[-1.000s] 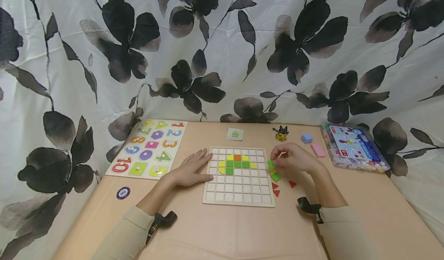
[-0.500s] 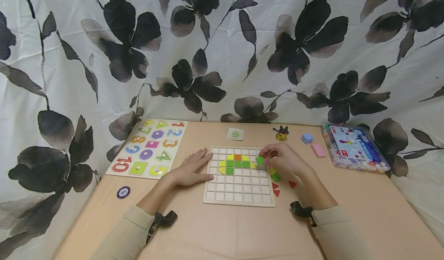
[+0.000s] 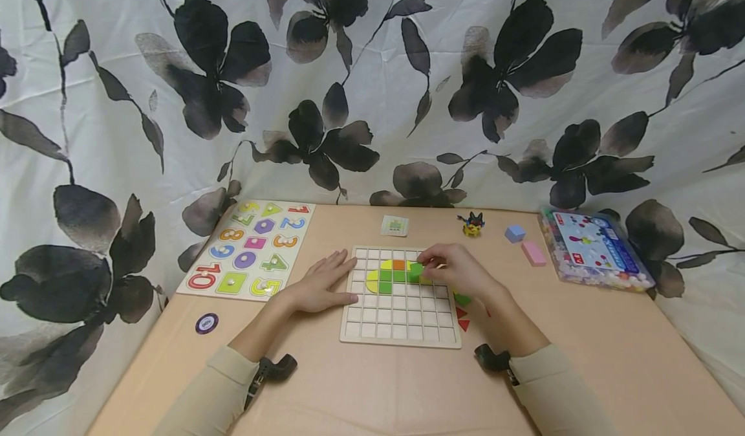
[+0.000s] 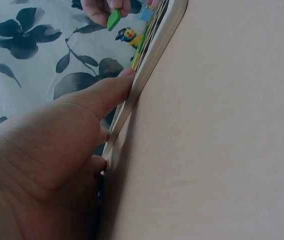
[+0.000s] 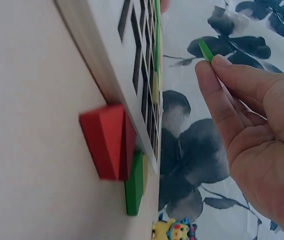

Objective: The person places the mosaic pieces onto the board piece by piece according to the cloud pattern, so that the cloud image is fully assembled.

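Now the right hand pinches a small green square tile and has carried it from the loose pieces over the white wooden grid board, so it looks ready to go in. The left hand lies flat with straight fingers on the board's left edge. Red triangle pieces lie just right of the board.

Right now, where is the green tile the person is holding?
In the head view, the green tile is pinched in the right hand over the grid board, by the placed green squares.
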A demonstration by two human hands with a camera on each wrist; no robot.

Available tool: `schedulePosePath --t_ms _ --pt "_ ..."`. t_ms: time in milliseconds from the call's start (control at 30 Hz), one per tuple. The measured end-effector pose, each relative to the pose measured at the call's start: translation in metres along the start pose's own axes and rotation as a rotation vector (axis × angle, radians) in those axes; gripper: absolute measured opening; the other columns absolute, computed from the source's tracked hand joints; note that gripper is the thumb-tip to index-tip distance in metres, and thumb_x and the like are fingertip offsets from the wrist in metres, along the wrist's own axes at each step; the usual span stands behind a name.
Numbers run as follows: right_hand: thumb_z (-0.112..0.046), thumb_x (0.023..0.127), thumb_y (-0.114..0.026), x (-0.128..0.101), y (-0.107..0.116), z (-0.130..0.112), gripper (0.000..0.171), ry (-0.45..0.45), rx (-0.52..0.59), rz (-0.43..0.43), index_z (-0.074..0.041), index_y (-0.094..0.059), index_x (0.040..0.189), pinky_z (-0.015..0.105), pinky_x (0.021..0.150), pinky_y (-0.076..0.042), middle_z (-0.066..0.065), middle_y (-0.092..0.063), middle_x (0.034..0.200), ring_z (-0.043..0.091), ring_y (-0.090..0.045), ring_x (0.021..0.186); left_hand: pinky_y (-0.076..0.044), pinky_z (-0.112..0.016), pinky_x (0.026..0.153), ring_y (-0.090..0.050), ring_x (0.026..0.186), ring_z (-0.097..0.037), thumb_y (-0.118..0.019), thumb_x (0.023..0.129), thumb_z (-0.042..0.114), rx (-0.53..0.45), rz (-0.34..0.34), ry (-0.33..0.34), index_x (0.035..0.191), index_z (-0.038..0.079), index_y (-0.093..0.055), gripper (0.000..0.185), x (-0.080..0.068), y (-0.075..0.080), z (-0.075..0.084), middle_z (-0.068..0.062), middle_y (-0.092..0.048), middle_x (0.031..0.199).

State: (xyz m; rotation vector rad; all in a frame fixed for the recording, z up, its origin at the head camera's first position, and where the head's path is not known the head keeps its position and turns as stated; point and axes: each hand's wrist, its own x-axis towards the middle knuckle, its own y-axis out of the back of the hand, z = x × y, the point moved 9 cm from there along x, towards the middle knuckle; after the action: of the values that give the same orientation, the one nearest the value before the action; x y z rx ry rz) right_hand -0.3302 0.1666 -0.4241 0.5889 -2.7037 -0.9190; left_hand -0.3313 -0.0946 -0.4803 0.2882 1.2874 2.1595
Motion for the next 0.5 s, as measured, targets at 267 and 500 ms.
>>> schedulePosePath --t_ms 267,500 --pt "-0.006 0.094 -0.077 0.005 -0.018 -0.008 0.022 0.06 -0.026 -0.044 -0.001 -0.073 0.114 0.026 0.081 -0.059 0.01 -0.073 0.11 0.016 -0.067 0.095 -0.003 -0.054 0.132 0.001 0.164 -0.032 -0.061 0.096 0.065 0.007 -0.005 0.007 0.168 0.019 -0.022 0.093 0.001 -0.001 -0.002 -0.013 -0.005 0.176" --pt "-0.005 0.093 -0.077 0.008 -0.03 -0.014 0.025 0.079 -0.066 -0.081 0.002 -0.071 0.117 0.026 0.08 -0.057 0.014 -0.073 0.108 0.015 -0.065 0.093 -0.003 -0.054 0.132 0.0 0.164 -0.033 -0.061 0.097 0.064 0.008 0.002 0.001 0.167 0.018 -0.024 0.092 0.0 0.001 -0.001 -0.014 -0.005 0.176"
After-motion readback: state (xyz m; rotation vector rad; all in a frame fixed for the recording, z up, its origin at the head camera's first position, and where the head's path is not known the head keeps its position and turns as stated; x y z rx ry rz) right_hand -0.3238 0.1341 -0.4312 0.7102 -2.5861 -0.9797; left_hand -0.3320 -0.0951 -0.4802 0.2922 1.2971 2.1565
